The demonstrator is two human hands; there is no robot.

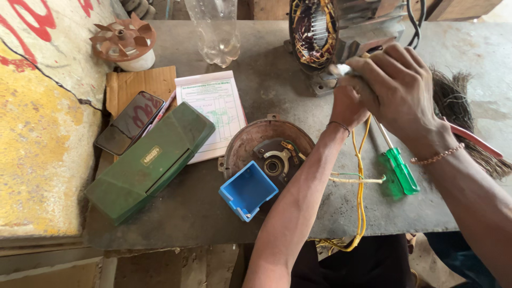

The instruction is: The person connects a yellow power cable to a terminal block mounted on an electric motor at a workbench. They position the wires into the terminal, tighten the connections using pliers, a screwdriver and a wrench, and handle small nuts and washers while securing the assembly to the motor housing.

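An electric motor stator (314, 32) with copper windings stands at the far side of the grey bench (213, 202). My right hand (397, 88) is closed over a small white piece (341, 69) at the motor's base. My left hand (346, 106) lies just under it, fingers hidden behind the right hand. Yellow wires (360, 186) run from the hands down over the bench's near edge. A round rusty end cover (269, 146) with a bearing seat lies in front of the motor.
A blue plastic box (247, 191), a green case (149, 162), a phone (129, 122), a printed pad (213, 106), a green-handled screwdriver (397, 168), a straw brush (464, 117), a clear bottle (217, 32) and a red fan impeller (124, 40) lie around.
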